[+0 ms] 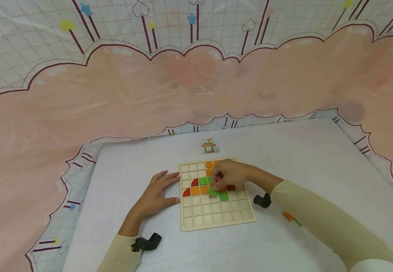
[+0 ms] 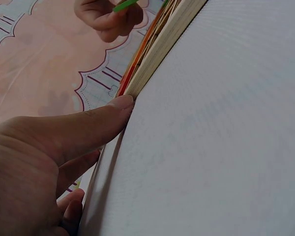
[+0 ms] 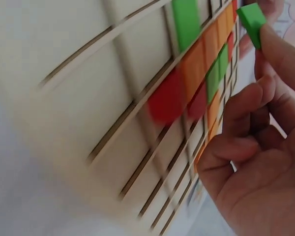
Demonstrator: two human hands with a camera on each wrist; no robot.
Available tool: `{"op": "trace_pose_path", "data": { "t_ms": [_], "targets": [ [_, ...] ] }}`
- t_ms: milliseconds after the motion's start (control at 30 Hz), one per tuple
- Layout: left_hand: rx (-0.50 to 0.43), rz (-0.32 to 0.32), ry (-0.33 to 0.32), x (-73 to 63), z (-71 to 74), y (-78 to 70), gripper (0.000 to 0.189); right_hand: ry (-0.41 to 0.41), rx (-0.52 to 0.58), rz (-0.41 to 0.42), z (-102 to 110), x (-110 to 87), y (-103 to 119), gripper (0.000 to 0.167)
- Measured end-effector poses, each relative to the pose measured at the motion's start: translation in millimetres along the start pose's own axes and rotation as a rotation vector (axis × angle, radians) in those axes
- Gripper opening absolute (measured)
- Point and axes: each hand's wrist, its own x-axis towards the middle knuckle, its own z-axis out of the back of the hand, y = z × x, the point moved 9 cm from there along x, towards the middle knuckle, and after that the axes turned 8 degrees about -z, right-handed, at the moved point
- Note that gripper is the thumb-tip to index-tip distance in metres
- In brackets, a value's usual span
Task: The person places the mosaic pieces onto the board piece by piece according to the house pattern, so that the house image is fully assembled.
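Note:
A wooden grid board [image 1: 216,228] lies on the white table. Over its middle, my right hand [image 1: 230,174] pinches a green square tile [image 3: 250,20] between thumb and fingers, held above the cells. My left hand [image 1: 153,194] lies at the board's left side with its fingers extended. In the left wrist view its thumb [image 2: 96,125] touches the board's edge. Set in the board are red rounded tiles [image 1: 194,183], orange square tiles [image 1: 195,190], orange round tiles [image 1: 209,165] and green square tiles [image 1: 224,196]. My right hand covers part of the upper right rows.
Behind the board lies a small pattern card [image 1: 210,145] with a coloured figure on a grid. An orange piece [image 1: 287,216] and a green piece [image 1: 298,223] lie beside the right sleeve, partly hidden. Black wrist cameras [image 1: 262,201] stick out from both wrists. A patterned cloth [image 1: 196,87] hangs behind.

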Motion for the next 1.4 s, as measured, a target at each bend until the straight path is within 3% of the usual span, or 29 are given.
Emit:
{"op": "trace_pose_path", "data": {
  "t_ms": [300,633,1133,1400],
  "targets": [
    [-0.001,-0.027,-0.002,1.7,0.9,-0.5,0.074,-0.034,0.009,0.014,-15.1,20.9,27.1,0.015],
    [-0.012,-0.032,0.0,1.1,1.6,-1.8,0.074,-0.036,-0.041,-0.028,-28.0,32.8,35.1,0.016],
    [-0.015,-0.032,-0.002,0.0,2.0,-1.7,0.073,-0.04,-0.057,-0.012,-29.8,32.7,38.0,0.016],
    [-0.01,-0.016,-0.008,-0.5,1.3,-0.2,0.074,-0.062,-0.039,-0.032,-20.1,20.5,25.2,0.015]
  ]
}}
